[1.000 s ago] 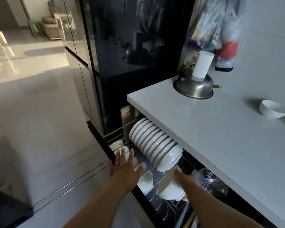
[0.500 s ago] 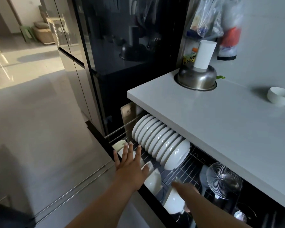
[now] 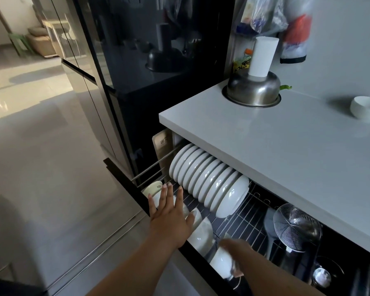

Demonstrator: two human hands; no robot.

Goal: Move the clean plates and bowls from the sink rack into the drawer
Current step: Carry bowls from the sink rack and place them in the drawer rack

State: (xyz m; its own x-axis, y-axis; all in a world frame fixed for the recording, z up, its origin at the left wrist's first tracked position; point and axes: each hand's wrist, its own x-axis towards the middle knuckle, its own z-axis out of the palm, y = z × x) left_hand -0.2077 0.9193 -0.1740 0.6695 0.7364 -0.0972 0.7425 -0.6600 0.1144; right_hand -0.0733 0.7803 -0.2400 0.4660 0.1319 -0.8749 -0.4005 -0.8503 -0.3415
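Observation:
The pull-out drawer (image 3: 124,178) under the counter stands open, with a wire rack inside. A row of several white plates (image 3: 209,184) stands on edge at its back. Several white bowls (image 3: 201,231) lie along the front rail. My left hand (image 3: 169,218) is spread flat, fingers apart, over the front bowls and the drawer's front edge. Lower right, my right hand (image 3: 237,253) holds a white bowl (image 3: 222,263) down in the rack; the hand is blurred. Another white bowl (image 3: 365,110) sits on the counter at the far right.
A grey counter (image 3: 286,150) overhangs the drawer. An upturned steel bowl (image 3: 252,90) with a white cylinder on it stands at the back. A wire strainer (image 3: 295,227) and dark utensils fill the drawer's right part. A black glass cabinet (image 3: 150,60) rises left of the counter.
My right hand has lowered the white bowl from beside the plates down to the front of the rack. The left hand stays spread over the front bowls. The view has shifted closer.

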